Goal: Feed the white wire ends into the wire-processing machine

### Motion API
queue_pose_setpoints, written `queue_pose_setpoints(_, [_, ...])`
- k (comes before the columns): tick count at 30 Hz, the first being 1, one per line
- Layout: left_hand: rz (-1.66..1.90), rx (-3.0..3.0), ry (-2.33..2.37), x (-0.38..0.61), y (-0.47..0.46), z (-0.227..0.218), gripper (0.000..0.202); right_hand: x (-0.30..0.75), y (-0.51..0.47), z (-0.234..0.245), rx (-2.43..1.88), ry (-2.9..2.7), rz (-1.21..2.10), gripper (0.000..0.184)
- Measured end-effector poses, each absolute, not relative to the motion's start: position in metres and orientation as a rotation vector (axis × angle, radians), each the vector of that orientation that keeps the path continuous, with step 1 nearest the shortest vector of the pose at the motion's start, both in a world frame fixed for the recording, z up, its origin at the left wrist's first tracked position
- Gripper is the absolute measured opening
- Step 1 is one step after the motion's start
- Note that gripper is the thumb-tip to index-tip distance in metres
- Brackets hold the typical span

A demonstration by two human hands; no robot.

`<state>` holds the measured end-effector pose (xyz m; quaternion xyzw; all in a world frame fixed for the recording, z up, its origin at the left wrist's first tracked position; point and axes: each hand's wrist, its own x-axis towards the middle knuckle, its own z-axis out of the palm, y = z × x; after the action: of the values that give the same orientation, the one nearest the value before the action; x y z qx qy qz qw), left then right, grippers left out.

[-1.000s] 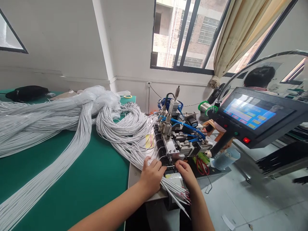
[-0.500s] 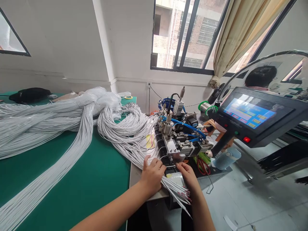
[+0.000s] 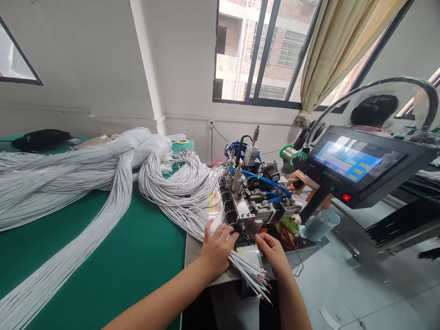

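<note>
My left hand (image 3: 217, 250) lies over a bundle of thin white cables (image 3: 249, 268), its fingers curled at the front of a small bench machine (image 3: 249, 197). Past that hand, the bundle's loose ends fan out to the lower right, several with reddish tips. Close to the machine's front plate (image 3: 252, 227), my right hand (image 3: 273, 252) is pinched, thumb against forefinger. What sits between those fingertips is too small to make out. From the left, the long white cables (image 3: 178, 204) run in under my left hand.
More white cables (image 3: 113, 201), partly in clear plastic (image 3: 137, 140), lie on the green table (image 3: 151, 275). A control screen (image 3: 364, 158) stands at the right, with a solder wire spool (image 3: 292, 155) behind. A blue container (image 3: 321, 224) is beside the machine. Another person (image 3: 374, 112) sits beyond.
My right hand has shifted slightly right, away from the left. The short white cable length spanning between my fingertips no longer shows. The view has tilted a little.
</note>
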<state>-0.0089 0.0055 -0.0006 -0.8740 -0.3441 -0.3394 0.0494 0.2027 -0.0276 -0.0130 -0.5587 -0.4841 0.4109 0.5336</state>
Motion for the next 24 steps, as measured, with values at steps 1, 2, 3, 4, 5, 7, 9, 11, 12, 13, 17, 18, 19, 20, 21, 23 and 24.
queue_pose_setpoints(1, [-1.047,-2.67,-1.019,-0.0094,0.0057,-0.0012,0.033,0.2024,-0.0285,-0.0117,-1.33,-1.157,0.981,0.046])
queue_pose_setpoints(2, [-1.057,-2.675,-1.001,-0.0097,0.006,-0.0016,0.032,0.2022,-0.0293,-0.0108,-1.331,-1.159,0.983,0.046])
queue_pose_setpoints(3, [-1.064,-2.679,-0.99,-0.0098,0.0062,-0.0019,0.031,0.2021,-0.0299,-0.0101,-1.332,-1.163,0.986,0.046])
queue_pose_setpoints(4, [-1.07,-2.68,-0.983,-0.0099,0.0065,-0.0022,0.03,0.2022,-0.0305,-0.0099,-1.332,-1.166,0.988,0.045])
queue_pose_setpoints(5, [-1.074,-2.682,-0.978,-0.0098,0.0068,-0.0024,0.029,0.2024,-0.0309,-0.01,-1.332,-1.17,0.991,0.045])
queue_pose_setpoints(7, [-1.077,-2.69,-0.963,-0.0098,0.0075,-0.003,0.028,0.2032,-0.0314,-0.0109,-1.331,-1.175,0.991,0.044])
queue_pose_setpoints(9, [-1.073,-2.706,-0.945,-0.0101,0.0083,-0.0036,0.027,0.2041,-0.0317,-0.0122,-1.331,-1.181,0.986,0.044])
queue_pose_setpoints(11, [-1.07,-2.721,-0.933,-0.0106,0.009,-0.0042,0.027,0.2048,-0.0318,-0.0133,-1.332,-1.186,0.98,0.045])
queue_pose_setpoints(12, [-1.066,-2.727,-0.928,-0.0109,0.0094,-0.0044,0.026,0.2049,-0.0319,-0.0137,-1.332,-1.187,0.979,0.045])
queue_pose_setpoints(13, [-1.062,-2.73,-0.925,-0.0112,0.0096,-0.0047,0.026,0.2048,-0.0319,-0.014,-1.334,-1.188,0.979,0.045])
queue_pose_setpoints(17, [-1.031,-2.743,-0.917,-0.0119,0.0103,-0.0056,0.027,0.2029,-0.0315,-0.0135,-1.329,-1.184,0.993,0.044])
queue_pose_setpoints(18, [-1.02,-2.746,-0.917,-0.0119,0.0104,-0.0057,0.027,0.2022,-0.0315,-0.0131,-1.327,-1.183,1.0,0.044])
queue_pose_setpoints(19, [-1.011,-2.748,-0.916,-0.0119,0.0105,-0.0057,0.027,0.2016,-0.0315,-0.0125,-1.325,-1.181,1.005,0.044])
queue_pose_setpoints(20, [-1.005,-2.751,-0.915,-0.0118,0.0105,-0.0057,0.027,0.2012,-0.0315,-0.012,-1.324,-1.181,1.008,0.045])
queue_pose_setpoints(21, [-1.005,-2.752,-0.917,-0.0117,0.0105,-0.0055,0.026,0.2008,-0.0316,-0.0115,-1.325,-1.182,1.008,0.045])
queue_pose_setpoints(23, [-1.016,-2.755,-0.917,-0.0115,0.0105,-0.0049,0.025,0.2007,-0.0318,-0.0109,-1.327,-1.187,1.006,0.045])
queue_pose_setpoints(24, [-1.025,-2.757,-0.915,-0.0113,0.0106,-0.0046,0.026,0.2009,-0.0319,-0.011,-1.327,-1.189,1.004,0.045])
